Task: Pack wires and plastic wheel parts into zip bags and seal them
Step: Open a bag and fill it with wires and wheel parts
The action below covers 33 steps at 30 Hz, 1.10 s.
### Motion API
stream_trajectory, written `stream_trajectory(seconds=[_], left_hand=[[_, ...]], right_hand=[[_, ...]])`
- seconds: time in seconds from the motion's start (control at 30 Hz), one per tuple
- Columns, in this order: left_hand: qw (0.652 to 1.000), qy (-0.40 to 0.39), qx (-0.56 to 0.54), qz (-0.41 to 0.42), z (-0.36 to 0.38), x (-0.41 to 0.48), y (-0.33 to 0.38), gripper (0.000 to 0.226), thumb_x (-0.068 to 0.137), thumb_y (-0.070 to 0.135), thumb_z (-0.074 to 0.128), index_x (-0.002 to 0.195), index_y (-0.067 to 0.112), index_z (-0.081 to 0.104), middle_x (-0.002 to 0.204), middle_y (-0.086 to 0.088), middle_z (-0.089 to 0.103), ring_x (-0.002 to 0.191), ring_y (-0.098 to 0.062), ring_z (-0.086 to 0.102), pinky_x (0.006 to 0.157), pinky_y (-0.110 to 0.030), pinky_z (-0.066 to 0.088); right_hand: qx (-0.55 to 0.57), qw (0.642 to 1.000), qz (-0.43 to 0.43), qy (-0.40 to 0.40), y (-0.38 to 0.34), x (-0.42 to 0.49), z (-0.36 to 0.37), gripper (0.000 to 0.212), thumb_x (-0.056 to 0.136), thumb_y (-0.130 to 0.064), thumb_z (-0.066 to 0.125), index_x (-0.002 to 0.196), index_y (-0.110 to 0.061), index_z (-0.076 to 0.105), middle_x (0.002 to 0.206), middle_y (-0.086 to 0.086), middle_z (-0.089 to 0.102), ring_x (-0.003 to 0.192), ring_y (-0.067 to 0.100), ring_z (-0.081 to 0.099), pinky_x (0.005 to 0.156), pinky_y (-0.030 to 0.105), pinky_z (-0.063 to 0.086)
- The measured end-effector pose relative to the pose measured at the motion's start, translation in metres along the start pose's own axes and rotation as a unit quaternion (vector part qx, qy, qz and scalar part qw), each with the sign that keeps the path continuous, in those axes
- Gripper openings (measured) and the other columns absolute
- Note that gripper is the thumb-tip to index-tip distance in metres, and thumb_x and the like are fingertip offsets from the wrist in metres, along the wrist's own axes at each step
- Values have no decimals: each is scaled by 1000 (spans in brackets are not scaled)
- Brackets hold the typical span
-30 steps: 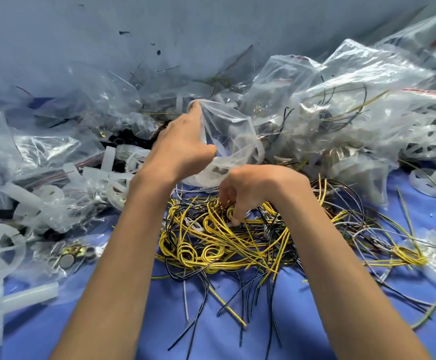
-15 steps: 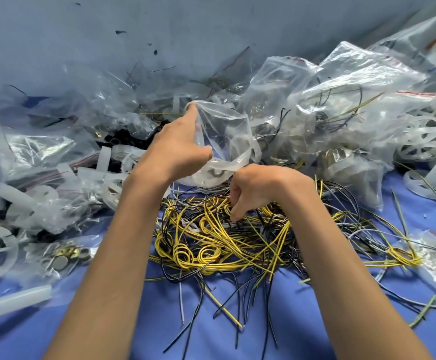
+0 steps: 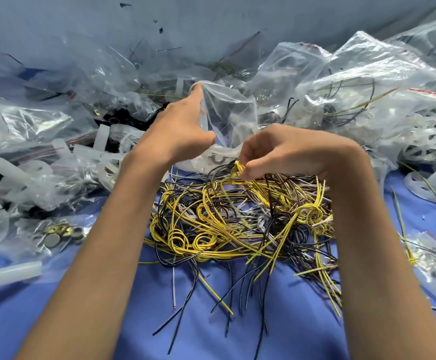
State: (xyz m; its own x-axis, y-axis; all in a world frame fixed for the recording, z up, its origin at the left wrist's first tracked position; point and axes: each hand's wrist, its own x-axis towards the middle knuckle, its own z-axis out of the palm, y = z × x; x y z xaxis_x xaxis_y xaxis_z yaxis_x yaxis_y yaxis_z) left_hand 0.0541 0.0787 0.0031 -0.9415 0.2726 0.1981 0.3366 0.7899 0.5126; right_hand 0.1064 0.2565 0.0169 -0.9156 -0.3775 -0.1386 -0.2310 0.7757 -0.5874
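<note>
A clear zip bag (image 3: 231, 113) stands open-mouthed in the middle, with a white plastic wheel part (image 3: 217, 159) visible inside near its bottom. My left hand (image 3: 178, 131) grips the bag's near edge, index finger stretched up along its rim. Just to the right, my right hand (image 3: 284, 149) pinches a small bunch of yellow and black wires, lifted off the tangled wire pile (image 3: 237, 222) on the blue cloth (image 3: 133, 307) and held right by the bag's lower edge.
Filled and empty clear bags (image 3: 354, 81) are heaped along the back and right. White plastic wheels and rods (image 3: 100, 152) lie at the left, with small round metal parts in a bag (image 3: 61, 232). More wheels (image 3: 424, 188) sit at the right edge.
My right hand has risen from the wire pile toward the bag's mouth, pulling a few yellow and black wires up with it. My left hand keeps its hold on the bag.
</note>
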Motion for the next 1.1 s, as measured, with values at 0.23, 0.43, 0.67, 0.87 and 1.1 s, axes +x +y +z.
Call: stream_trajectory(seconds=[0.23, 0.43, 0.67, 0.87, 1.1], left_hand=[[1000, 1, 1, 1, 2, 2, 1, 78, 82, 26, 55, 149, 27, 15, 134, -7, 54, 101, -35, 61, 96, -45, 45], [1000, -1, 2, 13, 2, 0, 4, 61, 82, 33, 52, 141, 26, 36, 132, -8, 55, 98, -32, 63, 95, -46, 46], [1000, 6, -1, 20, 0, 0, 5, 39, 88, 34, 55, 127, 34, 54, 131, -3, 57, 113, -24, 56, 97, -37, 44], [1000, -4, -20, 17, -2, -2, 8, 36, 89, 45, 54, 123, 33, 57, 125, -3, 60, 101, -27, 62, 92, -43, 49], [1000, 9, -6, 15, -4, -4, 11, 30, 91, 42, 52, 118, 31, 60, 123, -6, 62, 108, -27, 56, 91, -38, 45]], right_hand=[[70, 997, -19, 14, -3, -8, -6, 14, 76, -28, 70, 83, -16, 67, 71, 0, 72, 49, 5, 51, 45, 13, 34], [140, 988, -38, 53, -3, -11, -7, 21, 62, -27, 70, 80, -19, 61, 82, 13, 72, 61, 12, 56, 56, 27, 38], [270, 948, -134, 103, -8, -16, -14, 26, 73, -10, 67, 97, -19, 58, 85, 5, 71, 81, 14, 60, 68, 20, 47], [321, 919, -187, 132, -23, -15, -9, 37, 83, -11, 60, 119, -6, 54, 87, 9, 68, 73, 13, 64, 73, 24, 52], [347, 901, -215, 147, -24, -12, -7, 49, 70, -3, 67, 118, 1, 57, 88, 7, 68, 77, 11, 66, 76, 23, 53]])
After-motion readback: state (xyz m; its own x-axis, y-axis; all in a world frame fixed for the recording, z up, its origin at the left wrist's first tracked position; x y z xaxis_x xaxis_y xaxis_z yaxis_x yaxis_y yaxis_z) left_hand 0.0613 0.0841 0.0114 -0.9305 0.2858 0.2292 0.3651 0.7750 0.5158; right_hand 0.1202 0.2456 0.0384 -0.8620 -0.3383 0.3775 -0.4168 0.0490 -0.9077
